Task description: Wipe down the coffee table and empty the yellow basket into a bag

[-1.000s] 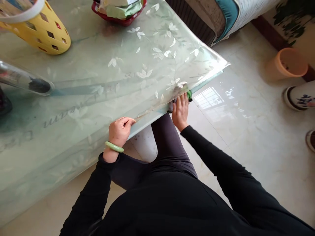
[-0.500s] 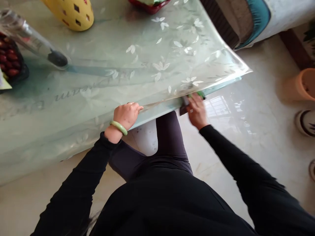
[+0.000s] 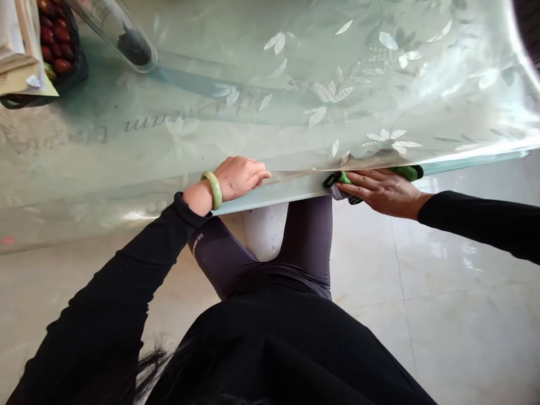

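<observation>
A clear plastic table cover [image 3: 333,126] printed with white leaves lies over a pale green table. My left hand [image 3: 240,177], with a green bangle at its wrist, pinches the cover's front edge and holds it up a little. To the right, my right hand [image 3: 386,191] presses a green, grey and black cloth [image 3: 407,171] against the table's front edge [image 3: 291,188], under the raised cover. Its fingers stretch along the cloth, and part of the cloth is hidden beneath the palm.
A clear tube-like container [image 3: 126,42] with dark contents stands at the back left. Beside it is a dark tray of red fruit [image 3: 59,48], near stacked papers [image 3: 21,56]. My legs are under the table edge, above a tiled floor [image 3: 442,292].
My view has shifted, so the tabletop things sit differently in the picture. My right hand has moved with the cloth along the edge. My left hand still pinches the cover.
</observation>
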